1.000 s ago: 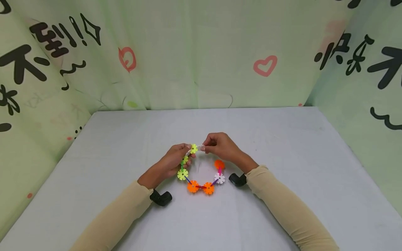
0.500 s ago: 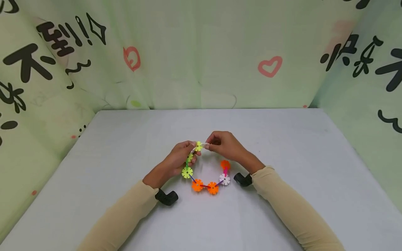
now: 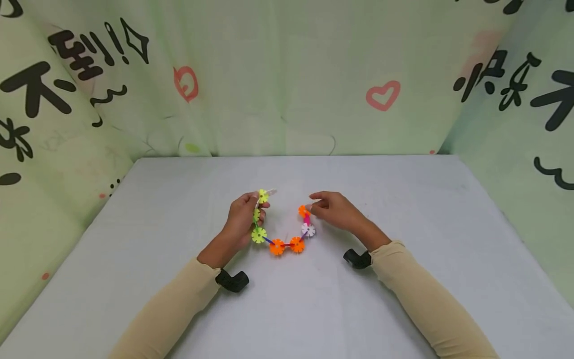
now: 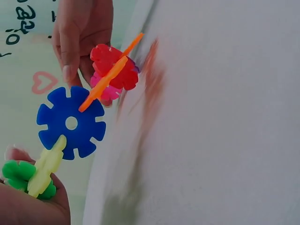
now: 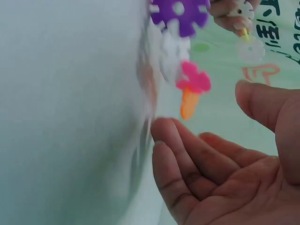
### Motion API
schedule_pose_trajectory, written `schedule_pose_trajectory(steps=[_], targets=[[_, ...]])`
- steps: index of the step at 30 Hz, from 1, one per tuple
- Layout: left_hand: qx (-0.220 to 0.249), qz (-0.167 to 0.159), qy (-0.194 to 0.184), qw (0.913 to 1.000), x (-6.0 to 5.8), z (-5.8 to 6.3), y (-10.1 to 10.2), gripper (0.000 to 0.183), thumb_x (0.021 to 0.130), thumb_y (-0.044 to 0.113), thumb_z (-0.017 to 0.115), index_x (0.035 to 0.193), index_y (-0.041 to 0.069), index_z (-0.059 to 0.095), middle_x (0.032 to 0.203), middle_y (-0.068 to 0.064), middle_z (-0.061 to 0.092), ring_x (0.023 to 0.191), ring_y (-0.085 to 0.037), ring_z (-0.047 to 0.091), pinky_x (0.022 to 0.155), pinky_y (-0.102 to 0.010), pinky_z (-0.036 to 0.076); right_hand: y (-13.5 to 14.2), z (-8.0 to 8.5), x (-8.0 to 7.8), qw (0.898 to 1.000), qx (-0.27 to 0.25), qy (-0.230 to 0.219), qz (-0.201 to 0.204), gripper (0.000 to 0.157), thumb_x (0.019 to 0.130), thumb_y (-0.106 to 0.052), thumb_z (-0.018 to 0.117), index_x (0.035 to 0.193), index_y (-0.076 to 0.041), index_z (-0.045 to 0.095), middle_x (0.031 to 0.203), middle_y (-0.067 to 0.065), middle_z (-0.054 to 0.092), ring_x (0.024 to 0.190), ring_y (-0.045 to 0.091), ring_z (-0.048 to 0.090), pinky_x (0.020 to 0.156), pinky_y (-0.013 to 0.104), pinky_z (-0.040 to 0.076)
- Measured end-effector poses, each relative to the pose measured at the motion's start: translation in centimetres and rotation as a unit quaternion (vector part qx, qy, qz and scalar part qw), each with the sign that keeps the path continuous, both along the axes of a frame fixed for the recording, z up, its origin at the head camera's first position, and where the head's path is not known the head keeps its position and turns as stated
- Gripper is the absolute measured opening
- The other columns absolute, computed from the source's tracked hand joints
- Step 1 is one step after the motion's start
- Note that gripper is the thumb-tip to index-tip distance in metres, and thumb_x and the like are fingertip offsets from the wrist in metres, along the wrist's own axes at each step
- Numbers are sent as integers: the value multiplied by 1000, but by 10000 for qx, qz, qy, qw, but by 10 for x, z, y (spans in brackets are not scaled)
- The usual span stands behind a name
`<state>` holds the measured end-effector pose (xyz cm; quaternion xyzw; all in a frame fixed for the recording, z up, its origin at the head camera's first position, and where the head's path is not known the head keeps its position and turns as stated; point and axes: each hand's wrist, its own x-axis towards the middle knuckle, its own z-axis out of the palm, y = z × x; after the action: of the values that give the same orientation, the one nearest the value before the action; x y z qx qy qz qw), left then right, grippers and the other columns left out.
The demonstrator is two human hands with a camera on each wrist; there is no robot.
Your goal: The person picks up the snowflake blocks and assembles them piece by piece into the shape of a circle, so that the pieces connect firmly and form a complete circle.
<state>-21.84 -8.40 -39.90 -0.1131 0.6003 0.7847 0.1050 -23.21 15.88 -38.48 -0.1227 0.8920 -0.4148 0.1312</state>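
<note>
My left hand point(image 3: 238, 218) pinches a curved chain of slotted plastic snowflake discs, gripping near its upper yellow disc point(image 3: 263, 196). A clear disc point(image 5: 251, 49) sticks out past that yellow one, at the chain's left end. From the hand the chain bends down through a blue disc point(image 4: 70, 123) and orange discs, then up past a white disc point(image 3: 308, 230) and a pink disc point(image 5: 194, 77). An orange disc point(image 5: 189, 103) forms the other end. My right hand point(image 3: 334, 211) is beside this end, thumb and fingers apart around it; the right wrist view shows a gap.
A white-covered table point(image 3: 287, 309) lies beneath the hands. Pale green curtains point(image 3: 278, 80) with black lettering and red hearts stand at the back and both sides. Black wrist cameras sit on the left wrist point(image 3: 232, 280) and right wrist point(image 3: 357, 259).
My right hand has let go of the clear disc at the chain's left end and moved right, to the orange end. The left hand has shifted the chain left and farther from me.
</note>
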Motion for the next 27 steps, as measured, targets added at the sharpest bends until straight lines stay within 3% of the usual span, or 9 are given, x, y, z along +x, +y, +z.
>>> schedule_pose_trajectory(steps=[4,8,14,16,21,27], targets=[[161,223,133,9995,-1,1,0,25,106,27,41,118,6,49,96,-8,61,60,-13,46,55,-22,40,-4,-4,-1,9986,-302,-384,224,53,95,-16,59,143,0,44,118,14,66,103,23,65,94,40,47],[272,321,203,9989,-1,3,2,24,106,28,40,116,7,48,96,-8,61,60,-13,46,55,-22,40,-8,-7,-4,9958,-629,-661,9,54,95,-18,63,143,-3,45,117,11,63,106,23,59,93,37,48],[392,317,159,9986,0,8,2,23,106,28,41,115,8,48,95,-8,59,59,-12,45,54,-21,39,-12,-12,-7,9850,-1269,-1162,-114,59,94,-23,64,145,-3,43,133,11,56,120,24,52,101,39,42],[397,280,139,9987,0,8,1,22,106,27,41,116,8,48,94,-8,59,59,-12,44,53,-21,38,-14,-12,-6,9818,-1542,-1110,-41,59,95,-20,64,146,-3,41,132,11,59,119,23,55,101,37,43],[407,135,74,9991,-1,5,2,22,105,27,44,116,8,49,89,-7,59,58,-13,44,51,-21,38,-21,-9,-2,9761,-2094,-570,139,59,95,-11,64,149,-11,40,123,16,63,100,23,68,91,34,50],[177,-65,90,9998,0,3,5,25,103,31,51,112,7,52,84,-5,58,57,-12,44,50,-21,38,-25,-4,1,9753,-2190,-207,216,57,93,-6,65,146,-9,44,121,17,62,94,25,70,89,34,51]])
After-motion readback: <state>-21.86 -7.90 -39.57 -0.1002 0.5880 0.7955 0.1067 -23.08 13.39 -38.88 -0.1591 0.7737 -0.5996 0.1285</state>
